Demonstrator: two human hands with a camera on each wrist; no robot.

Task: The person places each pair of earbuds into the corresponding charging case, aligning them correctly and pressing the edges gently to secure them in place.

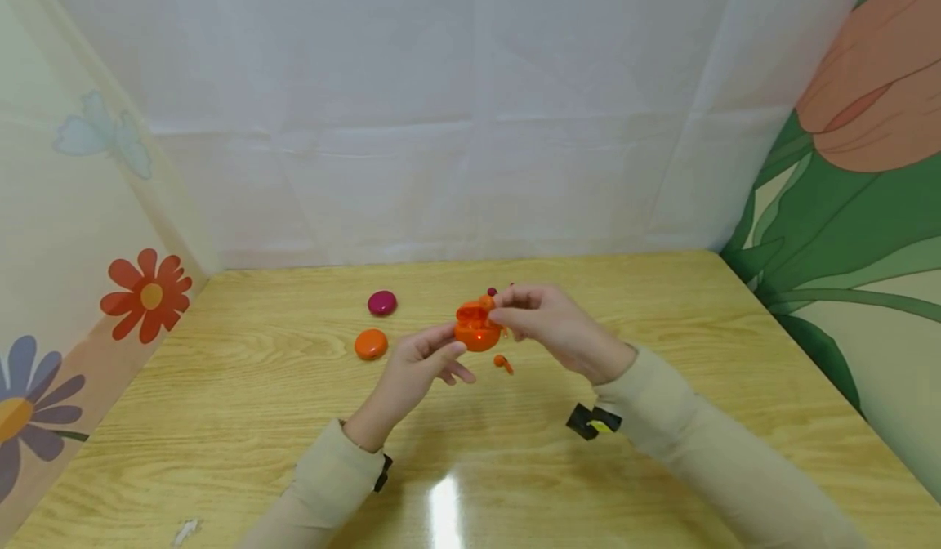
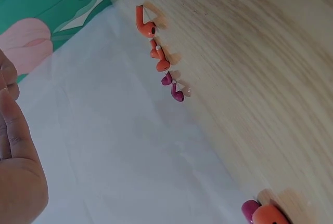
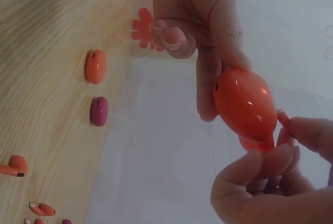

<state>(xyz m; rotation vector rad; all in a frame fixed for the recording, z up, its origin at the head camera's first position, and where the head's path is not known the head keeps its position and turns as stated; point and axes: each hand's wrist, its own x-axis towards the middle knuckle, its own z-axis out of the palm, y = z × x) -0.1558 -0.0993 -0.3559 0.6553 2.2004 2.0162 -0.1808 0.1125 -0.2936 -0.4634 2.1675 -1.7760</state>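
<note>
While both hands meet above the table (image 1: 662, 304), an open orange earbud case (image 1: 478, 330) sits between them.

The left hand (image 1: 419, 365) props the case with fingertips curled round its side; the right hand (image 1: 547, 324) pinches what looks like an orange earbud (image 3: 283, 125) at the case's mouth, though the view is too tight to be sure. On the wood lie a closed orange case (image 1: 371, 344), a magenta case (image 1: 382, 302), a loose orange earbud (image 1: 503, 362) and two magenta earbuds (image 2: 173, 86).
</note>
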